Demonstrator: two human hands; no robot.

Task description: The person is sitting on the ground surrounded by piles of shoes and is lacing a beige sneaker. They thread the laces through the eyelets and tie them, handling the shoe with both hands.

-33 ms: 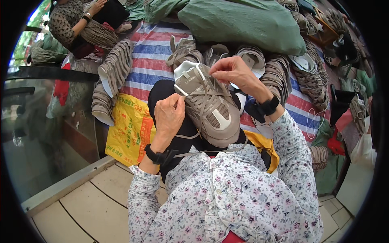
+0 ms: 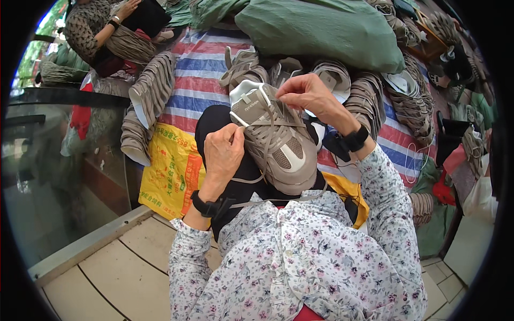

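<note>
A grey-beige sneaker (image 2: 292, 155) rests on my lap, toe towards me, its tongue and white-lined collar facing away. Flat grey shoelace (image 2: 270, 136) criss-crosses its front, and a loose length hangs down the near left side. Beside the left edge of the collar, my left hand (image 2: 222, 152) is closed in a pinch on a lace end. My right hand (image 2: 313, 99) pinches another part of the lace above the right eyelets; the fingertips cover its tip. Another stretch of lace (image 2: 251, 203) lies across my lap below the toe.
Stacks of nested shoe uppers (image 2: 152, 91) stand at the left, with more stacks (image 2: 367, 99) at the right, on a striped tarp (image 2: 201, 69). A large green sack (image 2: 321, 35) lies beyond. Glass panel (image 2: 59, 171) at left. Another person's hand (image 2: 128, 9) shows at upper left.
</note>
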